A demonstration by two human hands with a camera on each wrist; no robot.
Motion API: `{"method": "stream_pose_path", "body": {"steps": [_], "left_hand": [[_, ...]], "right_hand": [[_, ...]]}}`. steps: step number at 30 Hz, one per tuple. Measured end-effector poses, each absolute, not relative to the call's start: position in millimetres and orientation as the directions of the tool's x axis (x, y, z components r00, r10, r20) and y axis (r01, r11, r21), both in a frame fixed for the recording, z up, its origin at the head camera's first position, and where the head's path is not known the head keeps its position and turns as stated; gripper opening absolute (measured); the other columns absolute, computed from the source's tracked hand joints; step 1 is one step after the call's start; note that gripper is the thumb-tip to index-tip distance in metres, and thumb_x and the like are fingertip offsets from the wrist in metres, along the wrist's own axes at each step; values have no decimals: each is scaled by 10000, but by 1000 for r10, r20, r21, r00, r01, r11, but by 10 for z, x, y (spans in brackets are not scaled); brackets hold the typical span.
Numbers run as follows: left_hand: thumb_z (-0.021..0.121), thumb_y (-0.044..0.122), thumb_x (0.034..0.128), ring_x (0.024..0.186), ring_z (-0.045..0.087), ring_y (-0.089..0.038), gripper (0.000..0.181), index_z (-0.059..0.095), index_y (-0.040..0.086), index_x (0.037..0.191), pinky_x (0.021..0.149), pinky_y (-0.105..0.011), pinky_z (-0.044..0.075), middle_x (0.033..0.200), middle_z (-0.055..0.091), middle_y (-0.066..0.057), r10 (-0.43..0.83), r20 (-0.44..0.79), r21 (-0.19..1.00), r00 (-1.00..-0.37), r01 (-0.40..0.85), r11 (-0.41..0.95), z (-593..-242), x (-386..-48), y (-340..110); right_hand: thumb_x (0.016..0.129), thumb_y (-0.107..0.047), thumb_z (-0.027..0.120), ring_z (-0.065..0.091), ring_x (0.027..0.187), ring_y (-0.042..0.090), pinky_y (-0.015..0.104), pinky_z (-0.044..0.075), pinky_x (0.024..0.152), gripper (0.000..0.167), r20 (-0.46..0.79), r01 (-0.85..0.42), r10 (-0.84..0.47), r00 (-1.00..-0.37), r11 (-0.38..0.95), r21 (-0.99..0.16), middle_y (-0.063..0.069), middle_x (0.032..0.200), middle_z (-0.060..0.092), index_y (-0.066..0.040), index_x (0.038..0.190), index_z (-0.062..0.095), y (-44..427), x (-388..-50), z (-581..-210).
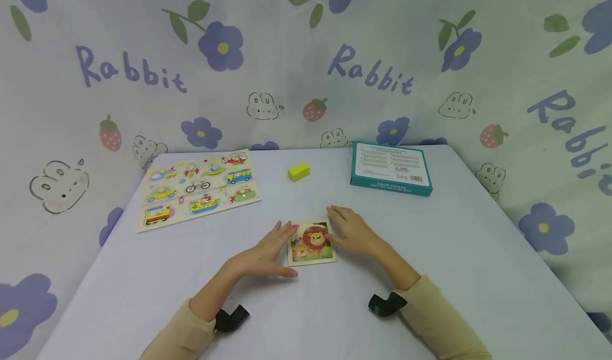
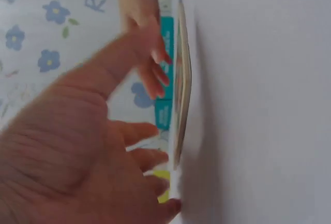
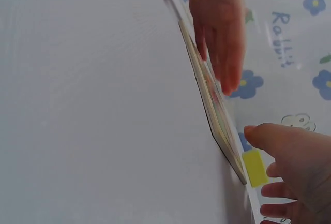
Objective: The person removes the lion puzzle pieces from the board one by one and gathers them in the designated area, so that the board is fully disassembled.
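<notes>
A small square wooden puzzle with a lion picture lies flat on the white table between both hands. At its left edge is my left hand, fingers extended over the upper left corner and thumb spread toward the near side. My right hand is at the puzzle's right side, its thumb near the lion's face and its fingers stretched past the upper right corner. Neither hand curls round anything. In the left wrist view the puzzle appears edge-on, and likewise the puzzle in the right wrist view. Contact with the fingertips is hard to tell.
Behind to the left lies a wooden vehicle puzzle board. A yellow block sits at the back middle, and a teal-edged box lies at the back right. Patterned cloth hangs behind the table.
</notes>
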State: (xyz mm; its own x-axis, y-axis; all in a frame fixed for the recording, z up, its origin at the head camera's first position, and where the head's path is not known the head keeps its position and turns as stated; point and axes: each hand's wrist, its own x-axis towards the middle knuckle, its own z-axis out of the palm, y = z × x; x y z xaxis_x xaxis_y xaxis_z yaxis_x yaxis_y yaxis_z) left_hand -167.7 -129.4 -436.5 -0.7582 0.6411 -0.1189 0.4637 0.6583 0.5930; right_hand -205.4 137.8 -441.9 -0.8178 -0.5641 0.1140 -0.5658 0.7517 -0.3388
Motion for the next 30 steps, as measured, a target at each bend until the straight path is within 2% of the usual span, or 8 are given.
{"method": "stream_pose_path", "body": {"steps": [7,12,16,19,23,30], "left_hand": [[672,485,777,1369,-35,-369,929,213,38,1450,1073,-529,39,1516,48,-171,685,-122,570,-719,514,641,-4480,-1691,-1300],[641,466,811,1368,-34,-373,867,224,58,1452,1070,-535,40,1516,32,-176,687,-116,546,-717,532,647,-4467,-1680,-1287],[624,447,832,1367,-28,-378,822,238,64,1449,1068,-541,44,1515,34,-182,681,-111,534,-724,535,655,-4439,-1661,-1276],[615,444,840,1368,-28,-374,812,233,74,1453,1069,-536,43,1514,31,-182,680,-114,526,-724,537,660,-4431,-1657,-1267],[603,450,847,1368,-31,-373,808,227,75,1456,1068,-537,43,1514,25,-183,678,-115,516,-726,539,666,-4445,-1660,-1259],[579,481,850,1373,-58,-338,818,201,97,1466,1077,-512,27,1522,-12,-145,661,-143,502,-736,522,690,-4462,-1664,-1256]], "right_hand": [[892,-411,557,341,1285,280,469,319,1003,614,82,-593,-598,-797,751,-289,145,1385,401,-21,1349,431,1352,-1999,-4507],[885,-333,588,403,1233,304,480,362,968,515,140,-600,-588,-797,742,-299,175,1303,474,25,1244,500,1287,-1970,-4510],[885,-337,586,418,1207,290,439,360,981,449,171,-581,-556,-813,758,-298,168,1270,496,0,1176,524,1249,-1999,-4554],[878,-315,606,419,1185,294,433,348,986,378,201,-561,-524,-828,758,-333,173,1263,497,-28,1116,546,1247,-2034,-4601],[855,-237,655,415,1152,339,481,337,961,289,253,-553,-493,-832,714,-429,202,1238,503,-35,1036,557,1244,-2063,-4636],[838,-215,680,398,1133,345,489,317,940,305,248,-515,-455,-856,701,-493,193,1215,505,-20,1030,547,1222,-2076,-4661]]}}
